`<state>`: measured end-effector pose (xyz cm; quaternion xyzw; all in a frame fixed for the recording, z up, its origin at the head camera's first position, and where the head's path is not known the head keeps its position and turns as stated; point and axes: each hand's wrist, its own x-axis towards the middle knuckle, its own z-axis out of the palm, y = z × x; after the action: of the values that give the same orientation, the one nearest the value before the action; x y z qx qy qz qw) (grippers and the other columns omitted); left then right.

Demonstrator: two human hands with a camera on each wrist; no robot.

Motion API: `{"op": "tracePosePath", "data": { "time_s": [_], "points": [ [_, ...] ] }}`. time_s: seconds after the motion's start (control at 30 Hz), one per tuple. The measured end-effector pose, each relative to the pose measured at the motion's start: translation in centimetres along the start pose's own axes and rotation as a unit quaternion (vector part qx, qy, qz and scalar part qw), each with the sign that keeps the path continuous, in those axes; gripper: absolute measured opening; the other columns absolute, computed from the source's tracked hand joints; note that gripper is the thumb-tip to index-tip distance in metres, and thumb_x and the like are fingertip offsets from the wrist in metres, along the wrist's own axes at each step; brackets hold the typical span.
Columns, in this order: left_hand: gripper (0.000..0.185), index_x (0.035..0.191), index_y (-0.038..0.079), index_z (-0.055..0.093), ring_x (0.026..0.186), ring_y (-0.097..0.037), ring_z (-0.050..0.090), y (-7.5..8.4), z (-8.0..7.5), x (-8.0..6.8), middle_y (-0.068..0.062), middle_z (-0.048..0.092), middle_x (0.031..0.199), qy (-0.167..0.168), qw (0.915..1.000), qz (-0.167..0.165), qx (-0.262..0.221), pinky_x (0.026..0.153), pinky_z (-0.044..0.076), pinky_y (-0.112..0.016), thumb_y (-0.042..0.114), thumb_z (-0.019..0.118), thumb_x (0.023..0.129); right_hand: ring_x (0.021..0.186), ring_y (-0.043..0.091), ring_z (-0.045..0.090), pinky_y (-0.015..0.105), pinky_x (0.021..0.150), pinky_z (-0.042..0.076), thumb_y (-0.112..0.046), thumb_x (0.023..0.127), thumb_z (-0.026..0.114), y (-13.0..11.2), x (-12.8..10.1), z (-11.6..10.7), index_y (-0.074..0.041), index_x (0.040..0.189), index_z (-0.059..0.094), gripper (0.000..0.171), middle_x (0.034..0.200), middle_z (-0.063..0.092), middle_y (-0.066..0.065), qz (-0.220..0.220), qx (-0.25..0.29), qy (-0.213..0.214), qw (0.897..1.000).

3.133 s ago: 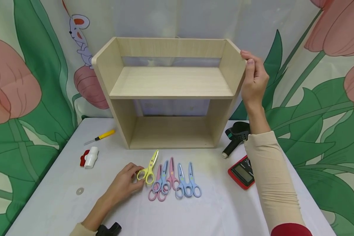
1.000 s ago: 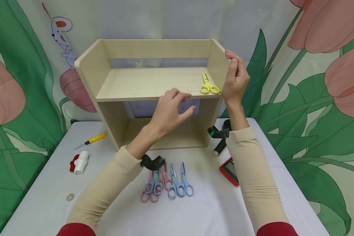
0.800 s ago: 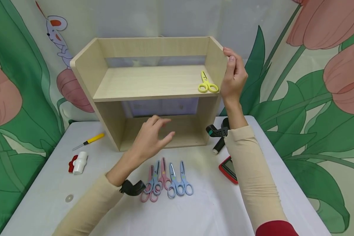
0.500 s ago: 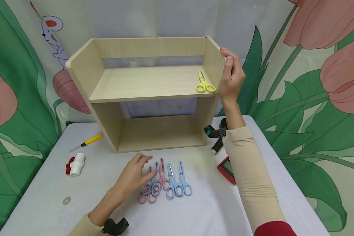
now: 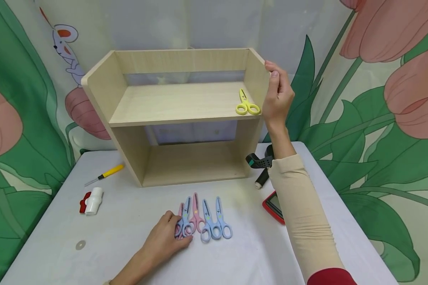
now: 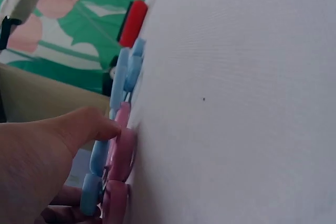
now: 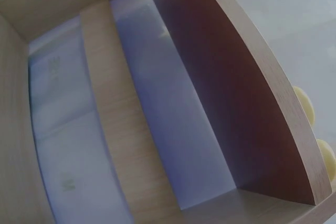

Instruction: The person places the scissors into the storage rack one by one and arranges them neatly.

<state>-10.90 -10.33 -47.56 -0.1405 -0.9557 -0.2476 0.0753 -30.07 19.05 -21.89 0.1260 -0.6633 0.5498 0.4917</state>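
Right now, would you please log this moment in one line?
left hand: curled round leftmost blue scissors | right hand: grips edge of wooden shelf | yellow scissors: on upper board, right end

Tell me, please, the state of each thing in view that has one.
Left hand, fingers round left blue scissors
Right hand, gripping shelf unit
Shelf unit, upright
Yellow scissors, closed, on shelf unit's upper level
Two right blue scissors, closed
Pink scissors, one pair partly hidden
Screwdriver, lying flat
White fitting, untouched
Black cylinder, lying, partly hidden
Red meter, partly hidden, power unclear
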Motion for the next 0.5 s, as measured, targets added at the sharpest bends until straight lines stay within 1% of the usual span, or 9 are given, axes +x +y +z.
{"op": "tracePosePath", "data": {
  "time_s": [0.07,0.17,0.27,0.33,0.4,0.47,0.5],
  "points": [
    [0.059,0.108,-0.002,0.069,0.076,-0.006,0.045,-0.1,-0.1,0.0,0.001,0.053,0.093,0.0,0.9999,-0.01,-0.014,0.068,0.046,-0.023,0.036,0.088,0.066,0.128,0.008,0.058,0.024,0.111,0.041,-0.012,0.104,0.043,1.0,0.2,0.0,-0.001,0.12,0.066,0.03,0.132,0.068,0.008,-0.003,0.002,0.001,1.0],
    [0.059,0.109,0.001,0.069,0.079,-0.006,0.047,-0.3,-0.6,-0.1,0.003,0.053,0.094,-0.006,0.9991,-0.026,-0.033,0.073,0.048,-0.023,0.035,0.088,0.065,0.128,0.008,0.059,0.025,0.11,0.042,-0.013,0.104,0.044,2.1,0.4,-0.1,-0.002,0.12,0.067,0.03,0.131,0.068,0.007,-0.017,0.007,-0.002,1.0],
    [0.058,0.109,0.003,0.069,0.082,-0.007,0.049,-0.1,-1.4,-0.1,0.005,0.053,0.095,-0.005,0.9985,-0.025,-0.048,0.076,0.048,-0.023,0.035,0.088,0.064,0.127,0.007,0.059,0.026,0.109,0.043,-0.014,0.103,0.045,2.3,0.5,-0.2,-0.003,0.119,0.068,0.03,0.13,0.069,0.005,-0.026,0.015,-0.005,1.0],
    [0.058,0.109,0.004,0.068,0.083,-0.008,0.05,0.4,-2.3,0.0,0.006,0.054,0.096,0.0,0.9984,-0.013,-0.055,0.076,0.048,-0.023,0.034,0.088,0.064,0.127,0.007,0.059,0.026,0.109,0.044,-0.015,0.103,0.046,2.2,0.5,-0.2,-0.004,0.119,0.068,0.03,0.13,0.069,0.005,-0.029,0.019,-0.006,0.999],
    [0.057,0.11,0.005,0.069,0.085,-0.009,0.052,1.3,-3.5,0.2,0.006,0.055,0.097,0.012,0.9981,0.008,-0.06,0.077,0.049,-0.023,0.034,0.088,0.065,0.127,0.007,0.059,0.026,0.109,0.043,-0.015,0.103,0.046,2.0,0.5,-0.2,-0.004,0.119,0.068,0.03,0.13,0.069,0.005,-0.03,0.022,-0.006,0.999],
    [0.056,0.11,0.005,0.068,0.088,-0.01,0.053,2.6,-5.2,0.7,0.005,0.057,0.1,0.028,0.9972,0.024,-0.064,0.078,0.05,-0.025,0.033,0.088,0.066,0.127,0.007,0.059,0.026,0.109,0.043,-0.014,0.103,0.045,2.0,0.5,-0.2,-0.004,0.119,0.068,0.03,0.13,0.069,0.005,-0.03,0.021,-0.007,0.999],
    [0.056,0.111,0.006,0.068,0.09,-0.01,0.054,3.3,-6.1,1.0,0.004,0.058,0.101,0.04,0.9963,0.038,-0.066,0.078,0.05,-0.026,0.033,0.089,0.066,0.127,0.007,0.059,0.026,0.109,0.043,-0.014,0.103,0.045,2.0,0.6,-0.1,-0.004,0.119,0.068,0.03,0.129,0.069,0.005,-0.032,0.021,-0.005,0.999]
  ]
}}
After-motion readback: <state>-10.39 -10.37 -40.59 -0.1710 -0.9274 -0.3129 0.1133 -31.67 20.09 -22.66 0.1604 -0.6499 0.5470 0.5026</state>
